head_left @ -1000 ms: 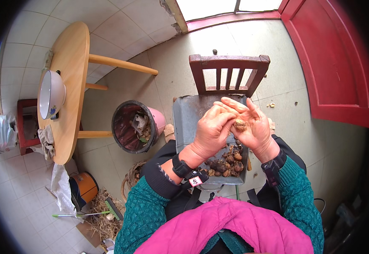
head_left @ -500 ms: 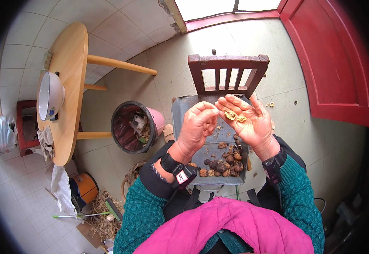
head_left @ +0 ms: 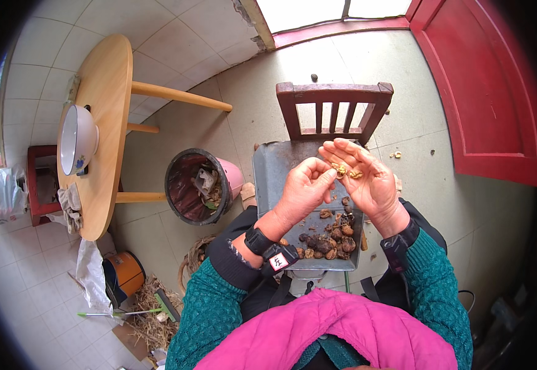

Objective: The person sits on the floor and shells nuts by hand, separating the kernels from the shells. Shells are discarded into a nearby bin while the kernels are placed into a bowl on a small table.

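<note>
My right hand [head_left: 370, 188], palm up and cupped, holds pale walnut kernel pieces [head_left: 355, 174] near the base of its fingers. The thumb and forefinger of my left hand [head_left: 305, 188] are closed in a pinch on one walnut kernel [head_left: 340, 169] at the edge of that palm. Both hands are above a grey metal tray [head_left: 268, 166]. Brown walnuts [head_left: 326, 245], some with dark husk, lie heaped at the tray's near right, with shell bits around them.
Beyond the tray stands a dark red wooden chair [head_left: 336, 92]. A black-rimmed pink bin [head_left: 234, 179] with scraps inside is at the left, near a round wooden table [head_left: 111, 123] bearing a white bowl [head_left: 77, 140]. A red door [head_left: 496, 98] is on the right. Crumbs dot the floor.
My left hand has moved right and slightly down to the right palm, its pinch now on a kernel there. The right fingers have drawn closer together.
</note>
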{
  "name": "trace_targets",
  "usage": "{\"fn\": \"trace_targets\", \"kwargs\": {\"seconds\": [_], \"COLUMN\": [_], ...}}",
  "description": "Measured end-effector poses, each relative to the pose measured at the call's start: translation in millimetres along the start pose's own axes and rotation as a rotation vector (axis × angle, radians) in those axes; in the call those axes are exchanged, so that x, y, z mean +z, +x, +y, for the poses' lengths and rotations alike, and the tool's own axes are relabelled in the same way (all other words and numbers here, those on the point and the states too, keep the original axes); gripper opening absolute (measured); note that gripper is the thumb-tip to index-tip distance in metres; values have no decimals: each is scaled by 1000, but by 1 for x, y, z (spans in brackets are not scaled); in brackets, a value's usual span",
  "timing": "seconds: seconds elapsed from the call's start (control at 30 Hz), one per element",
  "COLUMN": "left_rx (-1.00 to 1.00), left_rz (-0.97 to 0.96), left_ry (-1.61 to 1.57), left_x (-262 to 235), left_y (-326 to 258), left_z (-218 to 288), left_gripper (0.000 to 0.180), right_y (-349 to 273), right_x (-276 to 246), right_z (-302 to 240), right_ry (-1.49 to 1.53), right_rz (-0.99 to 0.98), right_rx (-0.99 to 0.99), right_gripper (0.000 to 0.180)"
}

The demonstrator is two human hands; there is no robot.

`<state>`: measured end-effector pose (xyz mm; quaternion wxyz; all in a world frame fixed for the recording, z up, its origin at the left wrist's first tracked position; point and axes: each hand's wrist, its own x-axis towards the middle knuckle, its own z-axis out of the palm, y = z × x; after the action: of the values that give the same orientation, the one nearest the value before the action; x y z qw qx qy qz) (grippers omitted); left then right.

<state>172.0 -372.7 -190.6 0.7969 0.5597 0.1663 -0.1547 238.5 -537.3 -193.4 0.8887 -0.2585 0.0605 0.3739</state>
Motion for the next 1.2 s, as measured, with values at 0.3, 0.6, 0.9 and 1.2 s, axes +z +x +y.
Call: {"fn": "trace_targets", "kwargs": {"seconds": [0.3, 0.6, 0.9, 1.2], "left_rx": [-64, -80, -26, -4], "left_rz": [-57, -110, -97, -11], "left_ry": [-391, -583, -703, -345], "left_x": [7, 5, 0, -1], "left_y": [14, 16, 18, 12], "left_z": [-19, -19, -22, -11], "left_gripper": [23, 23, 18, 33], "right_y": [-8, -10, -7, -6], "right_x": [11, 19, 9, 2], "right_z": [6, 4, -6, -6], "right_ry": [-540, -591, -1255, -1216], "right_rz": [-8, -120, 6, 76], "right_rx": [-132, -298, -404, -274], "right_gripper": [50, 46, 35, 20]}}
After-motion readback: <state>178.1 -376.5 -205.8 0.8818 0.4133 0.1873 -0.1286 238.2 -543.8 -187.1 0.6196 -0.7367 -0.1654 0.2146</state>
